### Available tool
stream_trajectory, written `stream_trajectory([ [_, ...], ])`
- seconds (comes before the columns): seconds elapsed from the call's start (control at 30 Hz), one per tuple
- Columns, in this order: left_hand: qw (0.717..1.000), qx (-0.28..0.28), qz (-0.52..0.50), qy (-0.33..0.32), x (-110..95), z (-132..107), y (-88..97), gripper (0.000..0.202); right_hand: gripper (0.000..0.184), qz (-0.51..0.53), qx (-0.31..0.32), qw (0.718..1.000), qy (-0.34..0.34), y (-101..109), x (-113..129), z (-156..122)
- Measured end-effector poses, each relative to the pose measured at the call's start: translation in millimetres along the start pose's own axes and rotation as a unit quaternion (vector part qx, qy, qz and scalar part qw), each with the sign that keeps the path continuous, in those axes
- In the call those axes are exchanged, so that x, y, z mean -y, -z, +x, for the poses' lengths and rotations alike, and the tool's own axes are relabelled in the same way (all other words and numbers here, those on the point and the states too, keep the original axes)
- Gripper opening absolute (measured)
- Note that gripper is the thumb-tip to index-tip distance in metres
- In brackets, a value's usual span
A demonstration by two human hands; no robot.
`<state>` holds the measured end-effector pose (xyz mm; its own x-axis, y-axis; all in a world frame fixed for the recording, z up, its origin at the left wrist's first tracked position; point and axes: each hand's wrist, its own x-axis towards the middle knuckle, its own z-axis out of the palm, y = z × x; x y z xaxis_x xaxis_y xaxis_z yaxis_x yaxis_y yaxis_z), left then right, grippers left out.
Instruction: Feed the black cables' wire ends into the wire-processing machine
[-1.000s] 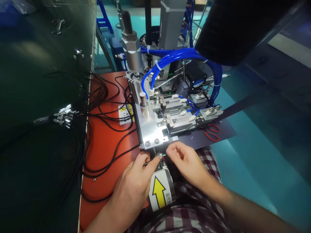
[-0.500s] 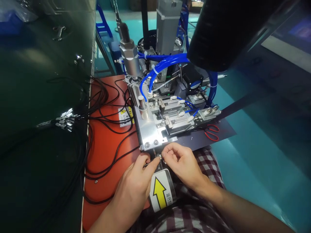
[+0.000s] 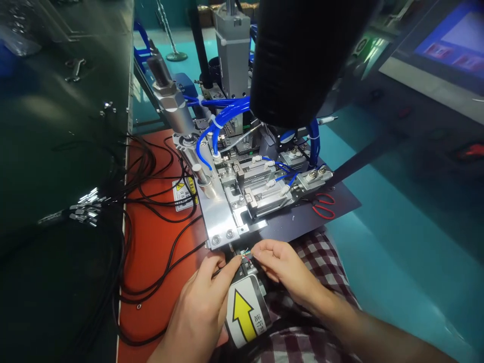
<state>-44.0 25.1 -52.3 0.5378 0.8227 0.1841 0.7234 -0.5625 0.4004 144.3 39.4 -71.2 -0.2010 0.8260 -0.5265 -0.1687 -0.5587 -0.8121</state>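
My left hand (image 3: 206, 287) is closed in a pinch on a black cable, mostly hidden by the fingers. Thin coloured wires (image 3: 246, 254) fan out of its end past my left thumb. From the right, the thumb and forefinger of my right hand (image 3: 282, 259) pinch the tips of these wires. Both hands are close together, just in front of the metal plate (image 3: 220, 222) of a machine. Below them lies a white label with a yellow arrow (image 3: 244, 312) on a part of the machine.
Black cables with silver ends (image 3: 88, 205) lie bundled on the dark table (image 3: 49, 151) and trail over an orange board (image 3: 151, 262). Red-handled scissors (image 3: 324, 205) rest on the dark plate at right. Blue air tubes (image 3: 230, 112) and a large black cylinder (image 3: 298, 60) rise behind.
The coloured wires now show spread between my hands, and my right hand has drawn slightly away from the left. The whole view has shifted, with the machine lower and further left.
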Motion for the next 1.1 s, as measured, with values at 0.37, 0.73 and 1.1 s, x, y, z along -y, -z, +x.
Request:
stream_trajectory([
  [0.37, 1.0, -0.007, 0.003, -0.014, 5, -1, -0.9, 0.035, 0.016, -0.327, -0.092, 0.902, 0.268, -7, 1, -13],
  [0.73, 1.0, 0.019, 0.005, -0.009, 4, 0, 1.2, 0.037, 0.023, 0.009, 0.032, 0.999, 0.01, 3, -6, 6],
  [1.1, 0.997, 0.003, 0.065, -0.028, 3, -2, 4.8, 0.037, 0.036, -0.03, -0.002, 0.997, 0.073, -11, 0, 7],
])
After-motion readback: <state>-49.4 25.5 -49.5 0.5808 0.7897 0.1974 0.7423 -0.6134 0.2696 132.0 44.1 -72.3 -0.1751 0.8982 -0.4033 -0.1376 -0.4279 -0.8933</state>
